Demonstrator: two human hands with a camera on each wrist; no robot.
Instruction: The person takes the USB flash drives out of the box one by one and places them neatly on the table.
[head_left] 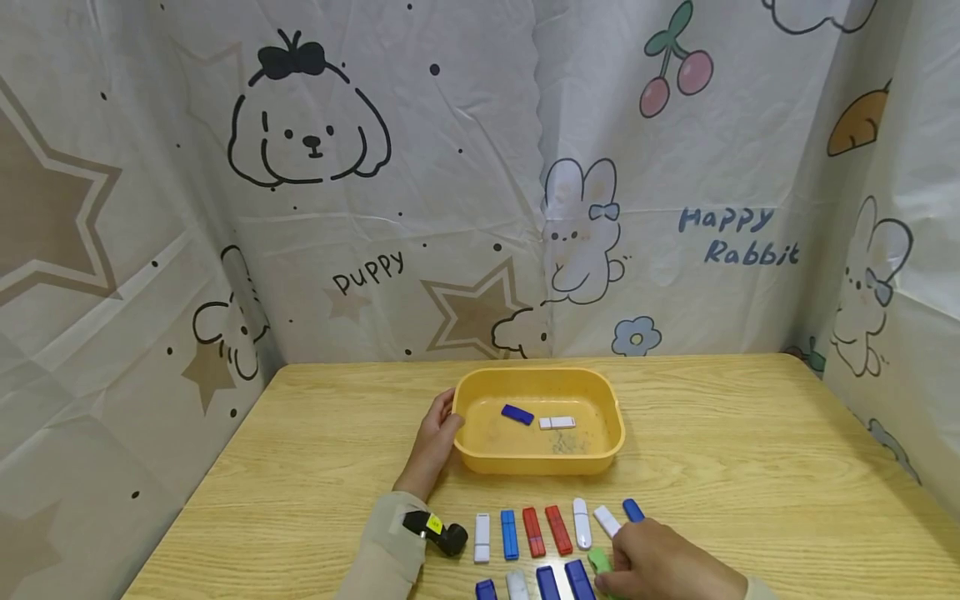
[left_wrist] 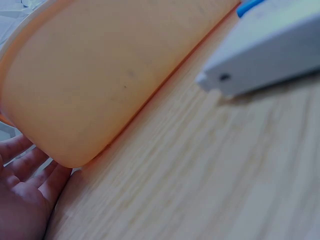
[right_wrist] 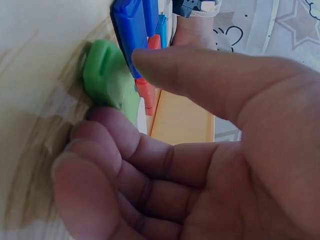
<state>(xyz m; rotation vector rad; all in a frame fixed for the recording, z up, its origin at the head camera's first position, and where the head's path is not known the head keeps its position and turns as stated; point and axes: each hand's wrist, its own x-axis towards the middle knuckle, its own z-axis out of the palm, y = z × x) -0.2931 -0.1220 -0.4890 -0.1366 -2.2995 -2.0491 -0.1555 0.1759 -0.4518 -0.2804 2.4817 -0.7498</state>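
Note:
My left hand (head_left: 432, 442) rests against the left end of a yellow plastic basin (head_left: 536, 464), its fingers lying along the outer wall in the left wrist view. Inside the basin lie a dark blue USB stick (head_left: 517, 414) and a white USB stick (head_left: 557, 422). At the lower right, my right hand (head_left: 656, 562) is over a green USB stick (head_left: 599, 560). The right wrist view shows its bent index fingertip at the green stick's edge, with the thumb apart, near a dark blue stick (right_wrist: 128, 30). Whether the thumb touches anything is hard to tell.
In front of the basin, USB sticks lie in two rows: blue (head_left: 509, 534), red (head_left: 533, 532) and white (head_left: 482, 537) ones farther off, dark blue (head_left: 579, 579) and whitish (head_left: 517, 585) ones nearer. A printed curtain (head_left: 465, 167) encloses the wooden table (head_left: 315, 467).

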